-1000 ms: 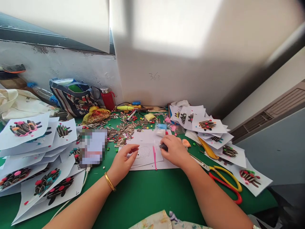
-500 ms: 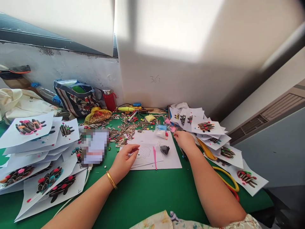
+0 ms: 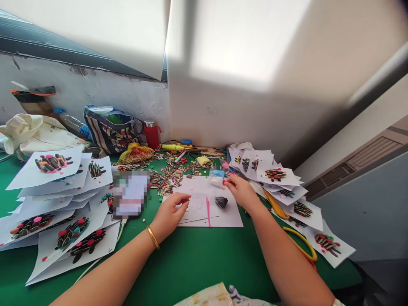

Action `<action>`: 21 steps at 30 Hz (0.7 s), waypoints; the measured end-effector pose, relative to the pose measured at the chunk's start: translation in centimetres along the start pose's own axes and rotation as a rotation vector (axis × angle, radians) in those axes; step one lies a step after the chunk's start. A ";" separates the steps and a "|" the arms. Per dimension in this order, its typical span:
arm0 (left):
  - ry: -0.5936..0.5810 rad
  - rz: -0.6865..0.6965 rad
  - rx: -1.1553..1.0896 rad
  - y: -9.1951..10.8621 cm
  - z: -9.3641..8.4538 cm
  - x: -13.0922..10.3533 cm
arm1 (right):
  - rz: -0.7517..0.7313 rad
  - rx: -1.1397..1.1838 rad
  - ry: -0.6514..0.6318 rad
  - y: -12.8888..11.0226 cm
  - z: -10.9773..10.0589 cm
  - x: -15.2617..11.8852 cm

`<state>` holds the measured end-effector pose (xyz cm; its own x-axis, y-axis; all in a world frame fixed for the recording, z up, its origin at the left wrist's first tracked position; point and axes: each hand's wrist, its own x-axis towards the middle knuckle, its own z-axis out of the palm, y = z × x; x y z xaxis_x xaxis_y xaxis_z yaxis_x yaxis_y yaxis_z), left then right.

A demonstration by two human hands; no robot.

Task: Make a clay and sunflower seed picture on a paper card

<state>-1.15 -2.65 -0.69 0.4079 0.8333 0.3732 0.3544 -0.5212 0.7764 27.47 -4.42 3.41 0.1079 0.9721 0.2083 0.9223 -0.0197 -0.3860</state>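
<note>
My left hand [image 3: 170, 214], a gold bangle on its wrist, rests at the left edge of a white sheet with a dotted outline drawing [image 3: 196, 204]. Its fingers are loosely curved, thumb apart, with nothing visible between them. My right hand [image 3: 240, 193] reaches over the larger white paper [image 3: 234, 216], its fingertips pinched at a small red ball [image 3: 224, 182]. Just left of those fingertips lies a clear bag of white material [image 3: 216, 181], with a blue packet [image 3: 218, 173] behind it. A pink plastic tool [image 3: 208, 211] and a bagged black lump [image 3: 221, 202] lie on the paper.
Stacked papers with seed pictures stand at left [image 3: 57, 185] and right [image 3: 277, 175]. Striped seeds [image 3: 168, 175] and small coloured balls are scattered behind the paper. A phone [image 3: 132, 193] with a cable, a red bottle [image 3: 152, 135], a striped bag [image 3: 111, 131] and yellow-handled scissors [image 3: 276, 206] lie around.
My right hand has moved left from the paper's right edge to the small red ball. My left hand stays by the drawing. The view has shifted slightly.
</note>
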 end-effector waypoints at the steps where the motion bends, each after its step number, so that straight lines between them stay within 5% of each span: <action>1: -0.007 0.007 -0.007 0.2 0.0 0.0 | -0.063 0.167 -0.024 -1.2 0.3 -0.5; 4: -0.055 0.013 -0.033 0.9 0.0 -0.3 | -0.229 0.512 -0.064 -4.6 1.4 -2.0; 8: -0.118 -0.048 -0.091 2.1 0.1 -0.6 | -0.350 0.624 -0.062 -7.4 2.8 -3.6; 14: -0.161 -0.119 -0.103 2.7 0.5 -0.8 | -0.472 0.634 -0.074 -7.9 3.7 -4.7; 21: -0.241 0.003 0.072 2.6 0.7 -1.1 | -0.489 0.495 -0.052 -7.6 3.9 -5.5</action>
<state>-0.04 -5.10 0.57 0.5946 0.7682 0.2373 0.4084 -0.5428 0.7338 18.39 -8.72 1.68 -0.3063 0.8522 0.4242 0.5814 0.5203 -0.6254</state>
